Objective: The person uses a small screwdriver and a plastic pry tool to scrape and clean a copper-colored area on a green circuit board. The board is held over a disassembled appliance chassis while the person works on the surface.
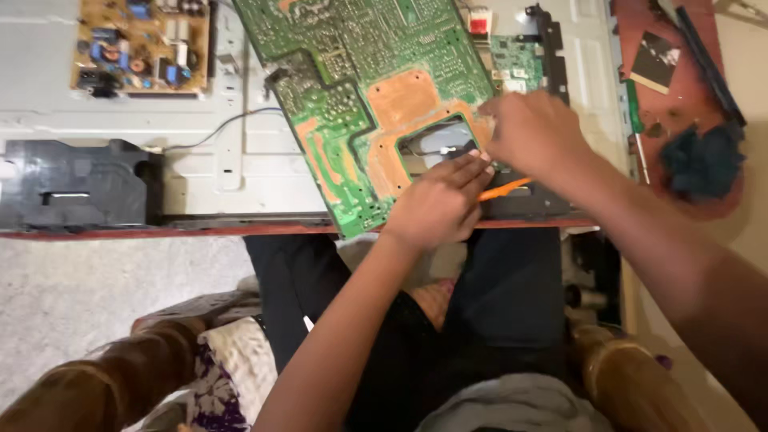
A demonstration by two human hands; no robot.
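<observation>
A large green circuit board (352, 72), solder side up with orange patches and a cut-out, lies tilted over the white metal back panel (232, 152) of an opened flat screen. My left hand (436, 204) rests on the board's near edge, fingertips at the cut-out. My right hand (532, 132) sits at the board's right edge, fingers curled, blurred. An orange-handled tool (504, 190) pokes out between the two hands; which hand holds it I cannot tell.
A smaller brown power board (144, 44) sits at the far left of the panel. A black speaker box (76, 184) lies at the near left edge. A small green board (516, 64) and black bracket are behind my right hand. A dark cloth (704, 160) lies right.
</observation>
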